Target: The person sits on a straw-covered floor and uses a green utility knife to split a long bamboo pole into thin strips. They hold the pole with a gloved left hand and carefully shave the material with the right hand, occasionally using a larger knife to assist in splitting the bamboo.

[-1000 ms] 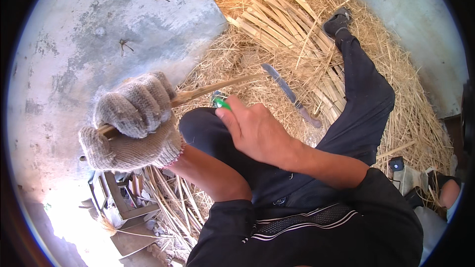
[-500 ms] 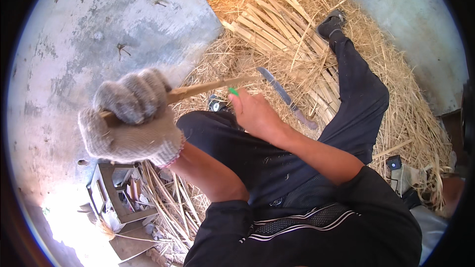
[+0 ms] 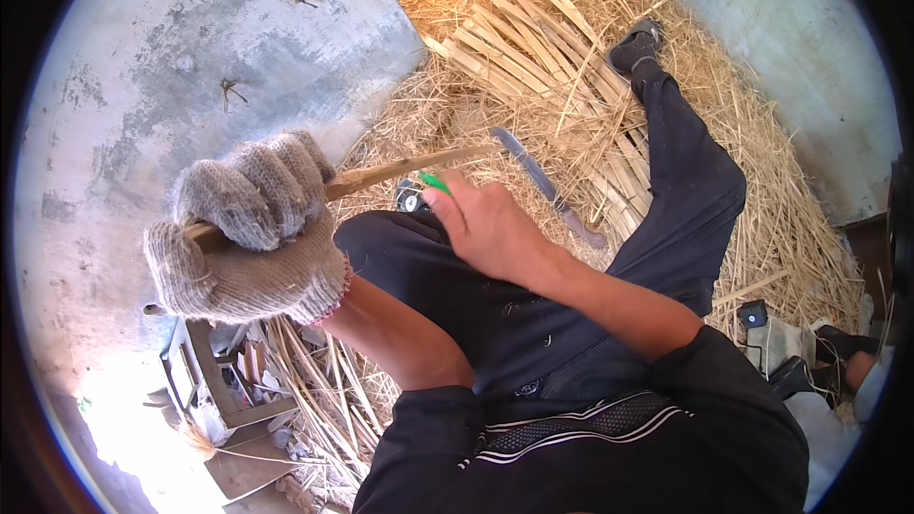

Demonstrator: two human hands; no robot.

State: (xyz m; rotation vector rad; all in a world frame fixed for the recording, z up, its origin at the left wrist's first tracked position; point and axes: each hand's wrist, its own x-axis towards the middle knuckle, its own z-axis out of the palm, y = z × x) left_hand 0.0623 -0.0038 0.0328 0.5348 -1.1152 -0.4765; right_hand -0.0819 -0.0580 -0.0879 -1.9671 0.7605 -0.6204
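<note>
My left hand (image 3: 248, 228), in a grey knitted glove, is wrapped round a bamboo strip (image 3: 386, 173) that points to the right. The short end of the strip shows at the glove's thumb side. Bare, my right hand (image 3: 490, 228) is closed on a small green-handled tool (image 3: 434, 182) against the near side of the strip. Most of that tool is hidden by the fingers, and I cannot make out a blade. Beyond the strip's tip, a long knife (image 3: 533, 167) with a wooden handle lies on the straw.
Split bamboo strips (image 3: 543, 48) lie piled on straw shavings (image 3: 781, 219) ahead. My legs (image 3: 685, 152) are spread around the work. A pale wall (image 3: 238, 57) stands left, above a small frame-like stand (image 3: 214, 371) and thin sticks (image 3: 328, 381). Another person's limb (image 3: 862, 368) shows at lower right.
My right hand has shifted slightly left along the strip toward the glove, and more of the green handle shows. The other person's limb at lower right has moved.
</note>
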